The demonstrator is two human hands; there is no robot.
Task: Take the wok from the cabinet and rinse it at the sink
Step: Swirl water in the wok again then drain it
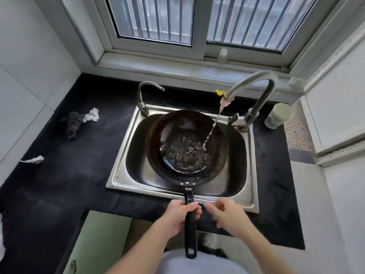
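Wok (154,143): over the sink (122,155); water pooled inside; handle juts past the near rim
Tap (254,89): running; stream lands on the wok's right wall
Left grip (180,216): wrapped round the wok's handle
Right grip (227,216): blurred; fingers loose, holding nothing; just beside the handle

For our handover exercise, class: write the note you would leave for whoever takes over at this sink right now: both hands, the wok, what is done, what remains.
Left hand grips the handle of the wok; right hand is open beside it, holding nothing.
The wok is in the sink under the running faucet, water pooling inside.
Done: wok fetched, rinsing started.
Left: probably swirl, pour the water out, turn the faucet off.
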